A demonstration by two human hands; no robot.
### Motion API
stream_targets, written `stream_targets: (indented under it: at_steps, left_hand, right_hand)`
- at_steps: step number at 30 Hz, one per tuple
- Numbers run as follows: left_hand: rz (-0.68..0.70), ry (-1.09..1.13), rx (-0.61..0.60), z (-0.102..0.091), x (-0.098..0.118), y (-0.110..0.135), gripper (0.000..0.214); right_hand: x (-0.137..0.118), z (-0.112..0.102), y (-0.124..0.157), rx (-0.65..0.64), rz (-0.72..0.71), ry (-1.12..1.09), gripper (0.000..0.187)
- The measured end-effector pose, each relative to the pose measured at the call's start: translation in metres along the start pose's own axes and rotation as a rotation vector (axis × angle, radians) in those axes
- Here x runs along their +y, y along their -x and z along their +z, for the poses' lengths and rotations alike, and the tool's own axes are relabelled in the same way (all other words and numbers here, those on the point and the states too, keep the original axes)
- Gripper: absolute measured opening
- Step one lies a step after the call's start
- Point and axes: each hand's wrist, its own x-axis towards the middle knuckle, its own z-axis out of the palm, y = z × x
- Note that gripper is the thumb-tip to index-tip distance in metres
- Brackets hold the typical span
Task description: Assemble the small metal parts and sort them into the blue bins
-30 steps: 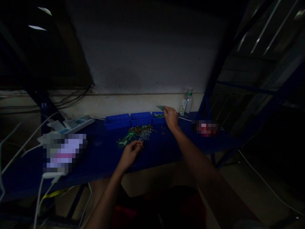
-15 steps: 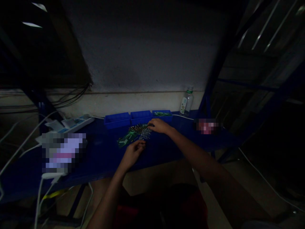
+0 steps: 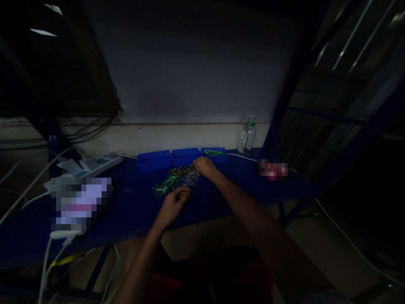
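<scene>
The scene is very dark. A heap of small metal parts (image 3: 185, 173) lies on the blue bench top (image 3: 133, 202). My right hand (image 3: 205, 166) rests on the right edge of that heap, its fingers curled down into it. My left hand (image 3: 173, 202) sits just in front of the heap with its fingers pinched together; what they hold is too small and dark to name. Green circuit boards (image 3: 164, 185) lie to the left of the heap, beside my left hand. Three blue bins (image 3: 182, 156) stand in a row behind the heap, and the right one holds a green board (image 3: 214, 152).
A clear plastic bottle (image 3: 247, 137) stands at the back right near the wall. A white power strip (image 3: 101, 162) with cables lies at the back left. Blurred patches sit on the bench at left and right. A blue rack frame (image 3: 281, 109) rises on the right.
My right hand held a green board over the right bin, then left it there and came down to the heap of metal parts. My left hand stayed nearly still.
</scene>
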Motion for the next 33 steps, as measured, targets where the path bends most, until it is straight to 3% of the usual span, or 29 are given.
stream_targets:
  at_steps: [2,5,9,12,17,22,27,33]
  left_hand:
    - [-0.001,0.001,0.005,0.000,-0.001,0.000,0.029]
    - [-0.004,0.024,0.052,0.001,-0.005,-0.002,0.037]
    - [-0.042,0.054,0.120,0.002,-0.008,-0.005,0.051]
    - [-0.033,0.046,0.077,0.001,-0.008,-0.005,0.046]
    - [0.005,0.022,0.085,0.001,-0.007,-0.004,0.035]
    - [-0.003,0.086,0.059,0.002,-0.007,-0.004,0.051]
    - [0.012,0.028,0.020,0.001,-0.004,-0.003,0.033]
    - [0.026,0.076,0.020,0.001,-0.002,-0.002,0.027]
  right_hand:
    - [-0.003,-0.004,0.007,0.111,0.075,-0.124,0.026]
    - [-0.014,-0.008,0.028,0.256,0.181,-0.509,0.023]
    - [-0.037,-0.003,0.074,0.247,0.167,-0.928,0.018]
    - [-0.051,0.005,0.105,0.191,0.181,-1.118,0.018]
    - [-0.058,0.012,0.120,0.183,0.215,-1.160,0.020]
    - [-0.057,0.013,0.118,0.167,0.244,-1.139,0.021]
    - [-0.056,0.012,0.117,0.172,0.278,-1.241,0.027]
    - [-0.056,0.009,0.118,0.128,0.262,-1.259,0.029]
